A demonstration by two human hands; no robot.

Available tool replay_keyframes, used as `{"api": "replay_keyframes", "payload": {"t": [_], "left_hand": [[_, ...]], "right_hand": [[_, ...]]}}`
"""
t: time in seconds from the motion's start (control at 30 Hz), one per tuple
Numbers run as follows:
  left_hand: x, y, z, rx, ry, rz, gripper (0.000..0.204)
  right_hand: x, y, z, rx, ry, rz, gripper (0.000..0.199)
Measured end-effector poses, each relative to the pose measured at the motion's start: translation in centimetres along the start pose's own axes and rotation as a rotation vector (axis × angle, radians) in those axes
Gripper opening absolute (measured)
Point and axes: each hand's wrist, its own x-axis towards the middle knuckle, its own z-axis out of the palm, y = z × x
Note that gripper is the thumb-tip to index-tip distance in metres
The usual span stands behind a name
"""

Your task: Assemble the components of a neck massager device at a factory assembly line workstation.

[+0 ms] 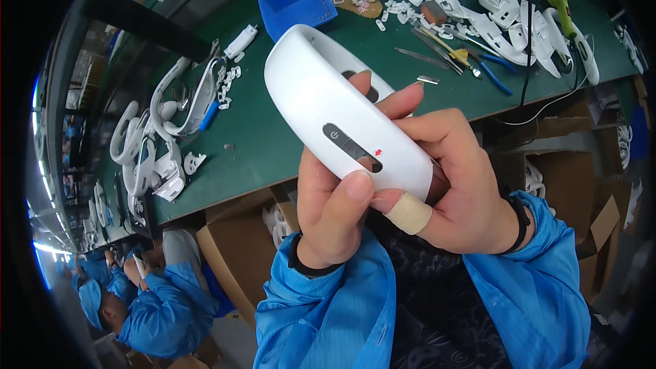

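Note:
I hold a curved white plastic shell [321, 99] close to the camera, above the near edge of the green workbench [266, 137]. It has a dark oval button strip with a small red mark on its face. My left hand [328, 212] grips it from below, thumb pressed beside the strip. My right hand [454, 184] wraps its right end, fingertips on the upper edge; a tan bandage [408, 213] covers one finger. Both wrists wear black bands under blue sleeves.
A blue bin [297, 3] stands at the back of the bench. White curved parts [160, 130] pile at the left, more white shells [499, 7] and hand tools [471, 58] at the right. Cardboard boxes [239, 246] sit under the bench. Other workers in blue [147, 307] sit lower left.

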Motion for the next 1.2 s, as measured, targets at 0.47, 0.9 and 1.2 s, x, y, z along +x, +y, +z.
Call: {"api": "replay_keyframes", "payload": {"t": [0.47, 0.9, 1.2], "left_hand": [[-0.3, -0.3, -0.2, -0.012, 0.067, 0.04, 0.083], [0.0, -0.3, -0.3, 0.044, -0.053, 0.149, 0.074], [0.5, -1.5, -0.6, 0.535, -0.132, 0.35, 0.073]], "right_hand": [[-0.2, 0.1, -0.1, -0.275, -0.052, -0.028, 0.06], [2.0, -1.3, -3.2, -0.566, 0.119, -0.451, 0.039], [1.8, -2.4, -3.1, -1.013, 0.129, -0.629, 0.033]]}}
